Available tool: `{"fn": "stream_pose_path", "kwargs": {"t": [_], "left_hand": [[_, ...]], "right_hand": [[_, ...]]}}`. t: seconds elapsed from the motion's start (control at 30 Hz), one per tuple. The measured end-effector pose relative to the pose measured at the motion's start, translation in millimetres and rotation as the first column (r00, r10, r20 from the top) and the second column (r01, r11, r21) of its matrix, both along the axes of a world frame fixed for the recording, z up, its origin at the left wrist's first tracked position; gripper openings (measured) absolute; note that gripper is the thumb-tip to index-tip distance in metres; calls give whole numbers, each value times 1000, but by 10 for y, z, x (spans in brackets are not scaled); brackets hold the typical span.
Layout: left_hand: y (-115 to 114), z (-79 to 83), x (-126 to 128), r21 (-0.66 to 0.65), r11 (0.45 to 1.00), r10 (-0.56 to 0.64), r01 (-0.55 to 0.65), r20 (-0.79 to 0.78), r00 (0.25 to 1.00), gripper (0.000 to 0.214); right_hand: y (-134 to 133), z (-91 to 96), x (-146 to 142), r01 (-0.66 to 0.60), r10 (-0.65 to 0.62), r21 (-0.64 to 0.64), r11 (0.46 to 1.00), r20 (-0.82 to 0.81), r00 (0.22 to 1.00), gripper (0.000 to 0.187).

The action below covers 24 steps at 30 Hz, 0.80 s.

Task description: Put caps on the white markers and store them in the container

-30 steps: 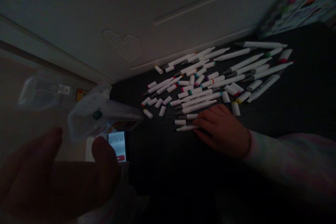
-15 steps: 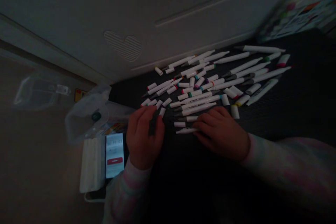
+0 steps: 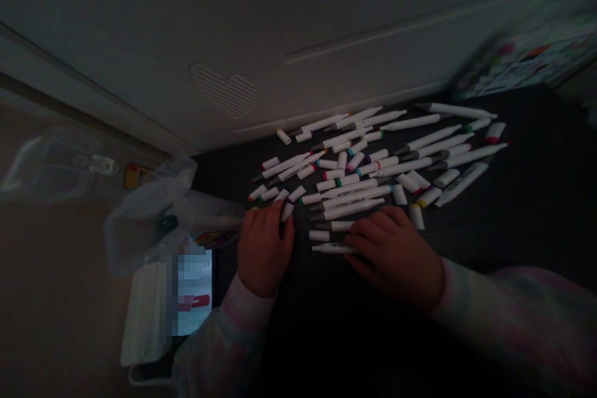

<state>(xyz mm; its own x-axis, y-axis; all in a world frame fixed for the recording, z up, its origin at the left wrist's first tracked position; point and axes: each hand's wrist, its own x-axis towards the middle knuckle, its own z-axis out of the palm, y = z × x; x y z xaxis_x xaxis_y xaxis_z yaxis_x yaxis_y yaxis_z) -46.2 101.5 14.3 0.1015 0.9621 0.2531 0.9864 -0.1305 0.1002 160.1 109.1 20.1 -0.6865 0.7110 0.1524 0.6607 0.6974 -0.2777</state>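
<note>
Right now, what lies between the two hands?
In the head view, a loose cap and two partly covered markers lie between the left hand and right hand.

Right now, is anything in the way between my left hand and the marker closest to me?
Nothing visible. Only dark table shows between your left hand and that marker. A white cap lies just beyond it; your right hand covers the marker's other end.

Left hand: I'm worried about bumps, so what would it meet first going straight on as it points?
The left hand would probably meet the caps just ahead; depth is unclear.
</note>
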Motion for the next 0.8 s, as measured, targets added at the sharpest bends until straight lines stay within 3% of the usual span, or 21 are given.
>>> {"fn": "stream_pose_path", "kwargs": {"t": [0.1, 0.2, 0.3, 0.37, 0.43, 0.53, 0.6, 0.7, 0.8], "left_hand": [[6, -17, -19, -64, 998, 1, 1, 31, 1000, 32], [6, -31, -31, -81, 997, -12, 17, 61, 998, 32], [-3, -30, -25, -60, 998, -19, 26, 123, 992, 32], [-14, -14, -12, -27, 1000, -8, 14, 208, 978, 32], [-29, 18, 0, 23, 1000, -2, -5, 289, 957, 30], [-58, 70, 14, 111, 994, -52, 13, 362, 931, 22], [-80, 90, 20, 129, 991, -88, 37, 417, 905, 18], [-115, 90, 38, 50, 997, -75, 56, 580, 811, 17], [-139, 97, 81, -64, 994, -4, 87, 782, 624, 19]], "right_hand": [[9, 36, 16, -7, 5, -25, 1000, -93, 996, 12], [26, 127, 75, 11, -31, -70, 997, -290, 956, 12], [50, 224, 152, 60, -191, -277, 959, -478, 857, 11], [73, 257, 185, 48, -379, -521, 852, -552, 743, 7], [103, 260, 191, -54, -571, -728, 683, -580, 581, 5], [157, 239, 162, -255, -785, -860, 443, -509, 353, 12], [189, 225, 138, -329, -870, -883, 335, -424, 253, 15], [217, 211, 116, -384, -926, -886, 260, -341, 161, 11], [221, 204, 111, -416, -925, -869, 269, -354, 140, 6]]}}
